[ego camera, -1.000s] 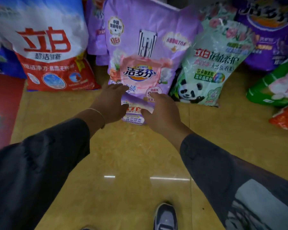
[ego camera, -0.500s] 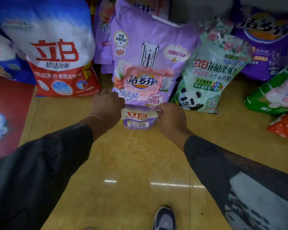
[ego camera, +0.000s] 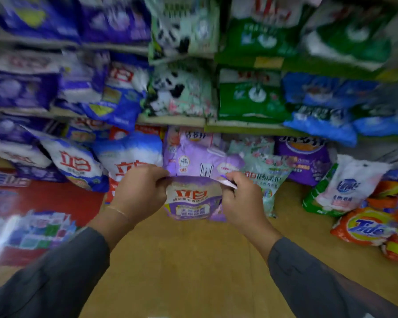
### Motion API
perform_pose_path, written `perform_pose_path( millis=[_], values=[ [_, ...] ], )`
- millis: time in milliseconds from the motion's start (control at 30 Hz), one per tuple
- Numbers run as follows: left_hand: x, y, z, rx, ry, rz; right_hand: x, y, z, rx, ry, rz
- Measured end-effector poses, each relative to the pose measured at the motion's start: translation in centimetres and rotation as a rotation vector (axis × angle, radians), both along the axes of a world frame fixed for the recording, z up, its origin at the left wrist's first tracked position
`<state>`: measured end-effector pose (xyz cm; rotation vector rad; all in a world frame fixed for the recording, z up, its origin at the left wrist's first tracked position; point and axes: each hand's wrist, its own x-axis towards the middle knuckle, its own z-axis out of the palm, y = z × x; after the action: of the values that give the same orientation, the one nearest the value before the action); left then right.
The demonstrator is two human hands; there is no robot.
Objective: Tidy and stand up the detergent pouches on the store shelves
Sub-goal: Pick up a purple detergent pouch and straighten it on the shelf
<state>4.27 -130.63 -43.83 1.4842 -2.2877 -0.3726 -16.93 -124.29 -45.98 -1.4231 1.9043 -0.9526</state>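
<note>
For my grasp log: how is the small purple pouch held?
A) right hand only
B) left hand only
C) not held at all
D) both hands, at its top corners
D: the left hand and the right hand each pinch a top corner of the small purple pouch.

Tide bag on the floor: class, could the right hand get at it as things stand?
Probably not yet: the right hand grips the purple pouch, though bare floor leads to the Tide bag.
</note>
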Motion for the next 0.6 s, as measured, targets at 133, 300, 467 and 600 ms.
perform_pose_path(
  millis=[133,300,467,600],
  values=[
    [1.1,1.3,13.2,-0.081,0.109,0.034,0.8,0.8,12.0,-0.120,-0.130,-0.009],
    [2.7,3.6,28.4,-0.154,0.357,0.133,2.7,1.9,27.0,-0.322,-0.234,0.024],
    [4.9,5.3,38.7,-0.105,0.512,0.221,5.0,3.0,38.3,-0.415,-0.248,0.032],
    [6.7,7.4,43.4,-0.186,0.526,0.226,7.0,4.6,43.3,-0.440,-0.249,0.038]
  ],
)
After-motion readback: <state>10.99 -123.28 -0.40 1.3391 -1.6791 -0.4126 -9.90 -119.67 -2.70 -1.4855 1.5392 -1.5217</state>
